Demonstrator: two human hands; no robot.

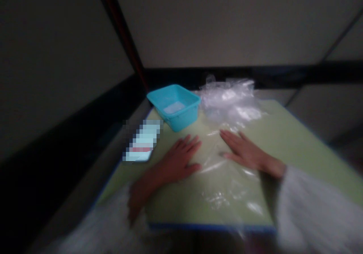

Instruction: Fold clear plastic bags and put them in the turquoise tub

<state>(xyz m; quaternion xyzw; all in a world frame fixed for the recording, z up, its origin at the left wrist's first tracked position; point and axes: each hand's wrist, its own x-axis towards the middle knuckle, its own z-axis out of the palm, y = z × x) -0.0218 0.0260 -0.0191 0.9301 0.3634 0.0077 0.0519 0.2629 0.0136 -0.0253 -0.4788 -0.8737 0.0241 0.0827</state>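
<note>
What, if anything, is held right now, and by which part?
Nothing appears held: left hand and right hand are open, palms down, at the clear plastic.

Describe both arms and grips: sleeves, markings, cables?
The left grip and right grip are bare hands, no gloves or cables visible. The left sleeve and right sleeve look off-white and loose, leaving the wrists bare, with no markings visible; blur hides finer texture.

Bag on table, bag pile behind
</note>
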